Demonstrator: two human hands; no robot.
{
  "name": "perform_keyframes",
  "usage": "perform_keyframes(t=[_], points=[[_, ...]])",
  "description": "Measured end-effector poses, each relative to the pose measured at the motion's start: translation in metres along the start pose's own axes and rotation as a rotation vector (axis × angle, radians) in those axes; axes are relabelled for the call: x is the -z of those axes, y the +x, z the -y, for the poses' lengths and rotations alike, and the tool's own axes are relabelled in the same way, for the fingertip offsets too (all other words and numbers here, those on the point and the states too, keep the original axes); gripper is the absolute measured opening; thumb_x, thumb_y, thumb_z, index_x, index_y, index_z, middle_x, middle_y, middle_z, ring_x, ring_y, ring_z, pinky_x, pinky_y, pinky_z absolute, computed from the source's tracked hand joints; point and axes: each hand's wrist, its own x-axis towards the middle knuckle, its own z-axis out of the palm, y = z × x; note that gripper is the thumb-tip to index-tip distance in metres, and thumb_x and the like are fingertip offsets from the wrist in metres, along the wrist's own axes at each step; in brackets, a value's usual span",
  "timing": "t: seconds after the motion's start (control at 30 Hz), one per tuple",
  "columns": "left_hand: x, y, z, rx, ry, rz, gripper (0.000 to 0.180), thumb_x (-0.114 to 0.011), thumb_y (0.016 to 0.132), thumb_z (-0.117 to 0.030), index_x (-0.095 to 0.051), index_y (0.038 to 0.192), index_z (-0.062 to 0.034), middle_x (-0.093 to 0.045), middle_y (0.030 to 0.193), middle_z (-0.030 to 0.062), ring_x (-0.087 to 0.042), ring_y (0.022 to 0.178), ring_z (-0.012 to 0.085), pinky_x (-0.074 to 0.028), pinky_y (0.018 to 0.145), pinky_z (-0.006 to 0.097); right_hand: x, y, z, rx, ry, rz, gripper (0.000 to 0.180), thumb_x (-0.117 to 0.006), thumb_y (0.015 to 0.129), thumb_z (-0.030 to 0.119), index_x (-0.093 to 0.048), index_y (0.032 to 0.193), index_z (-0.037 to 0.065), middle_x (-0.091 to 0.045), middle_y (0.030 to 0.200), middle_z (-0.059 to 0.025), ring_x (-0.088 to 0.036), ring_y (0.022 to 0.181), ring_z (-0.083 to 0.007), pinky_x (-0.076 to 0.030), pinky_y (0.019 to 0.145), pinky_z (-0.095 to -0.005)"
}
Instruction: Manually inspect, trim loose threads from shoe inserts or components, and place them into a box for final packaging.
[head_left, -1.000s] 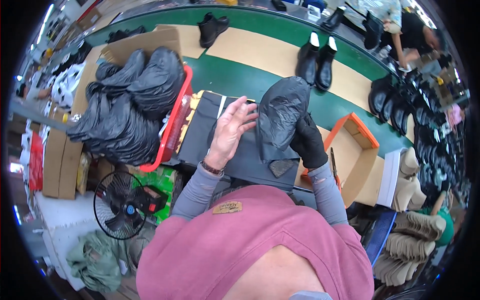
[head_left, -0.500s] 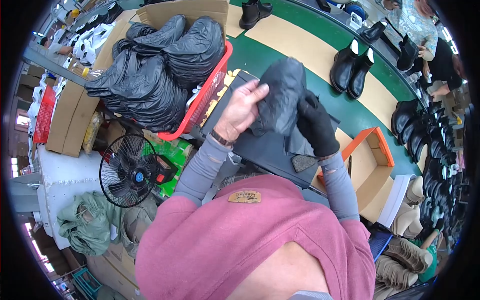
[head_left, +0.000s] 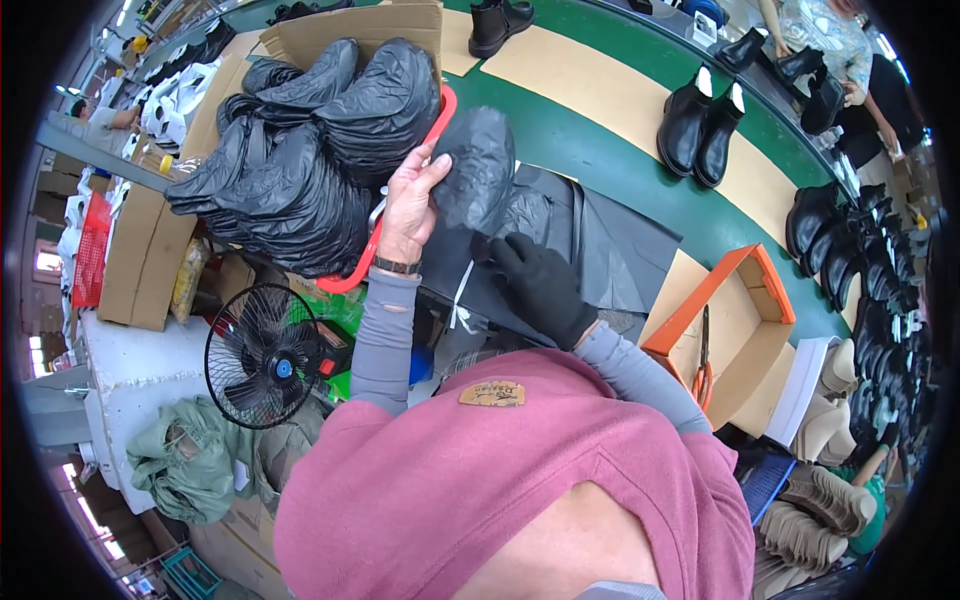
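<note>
My bare left hand [head_left: 408,205] is closed, thumb on top, around the edge of a wrinkled, thin black plastic cover [head_left: 478,168], rounded at its upper end. Whether anything is inside it cannot be seen. Below and to the right, my right hand [head_left: 540,290] wears a black glove; its fingers stretch left toward the cover's lower end, apart from each other, with nothing seen in them. Beneath both hands lies a dark work surface [head_left: 640,245] with another crumpled black plastic piece [head_left: 528,213] on it.
Left stands a red basket [head_left: 352,280] heaped with black plastic covers [head_left: 290,180]. A fan [head_left: 265,355] is below it. To the right, an orange-edged box [head_left: 770,290] holds scissors [head_left: 704,365]. Black boots [head_left: 685,125] stand on the green table [head_left: 590,125]. A co-worker [head_left: 835,50] is far right.
My left hand has carried the black plastic cover leftward, toward the basket. My right hand has let go of its side and moved left and down. The scissors in the box have come into view.
</note>
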Motion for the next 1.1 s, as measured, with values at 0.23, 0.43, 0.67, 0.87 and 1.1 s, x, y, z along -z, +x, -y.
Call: perform_keyframes(t=[0.23,0.43,0.67,0.87,1.1], points=[[0.014,-0.016,0.008,0.046,0.000,0.041,0.044,-0.064,0.088,-0.001,-0.054,0.131,-0.0030,-0.058,0.126,0.0040,-0.055,0.111,0.0123,-0.044,0.098,0.028,0.029,-0.030,-0.027,-0.011,-0.006,-0.286,0.041,-0.066,0.073,-0.001,-0.057,0.112,0.007,-0.060,0.104,-0.0151,-0.062,0.085,-0.0341,-0.051,0.071,-0.0393],[0.009,-0.020,0.031,0.166,-0.102,0.119,0.043,-0.062,0.090,-0.004,-0.051,0.131,-0.0022,-0.061,0.120,0.0064,-0.060,0.103,0.0139,-0.051,0.091,0.029,0.058,-0.050,-0.033,-0.142,0.022,-0.482,0.043,-0.068,0.071,-0.004,-0.059,0.112,0.005,-0.061,0.101,-0.0151,-0.064,0.082,-0.0314,-0.051,0.068,-0.0382],[0.008,-0.021,0.052,0.246,-0.006,0.098,0.047,-0.063,0.090,-0.006,-0.046,0.133,-0.0017,-0.067,0.105,0.0098,-0.064,0.097,0.0150,-0.052,0.087,0.028,0.064,-0.063,-0.030,-0.160,-0.032,-0.528,0.040,-0.061,0.074,-0.012,-0.059,0.111,0.004,-0.061,0.102,-0.0153,-0.065,0.085,-0.0302,-0.052,0.070,-0.0365],[0.009,-0.019,0.058,0.096,0.954,-0.115,0.037,-0.066,0.087,-0.013,-0.061,0.121,0.0008,-0.066,0.106,0.0165,-0.064,0.093,0.0212,-0.048,0.085,0.030,0.035,-0.065,-0.026,-0.253,-0.033,-0.200,0.036,-0.065,0.077,0.003,-0.058,0.112,0.006,-0.061,0.104,-0.0160,-0.063,0.081,-0.0352,-0.050,0.067,-0.0425],[0.000,-0.035,0.011,-0.207,1.224,-0.137,0.037,-0.064,0.087,-0.020,-0.063,0.117,0.0014,-0.062,0.115,0.0228,-0.060,0.108,0.0351,-0.046,0.094,0.041,0.041,-0.059,-0.017,-0.173,-0.008,-0.200,0.039,-0.072,0.079,0.019,-0.057,0.112,0.007,-0.059,0.093,-0.0137,-0.061,0.080,-0.0338,-0.048,0.066,-0.0422]])
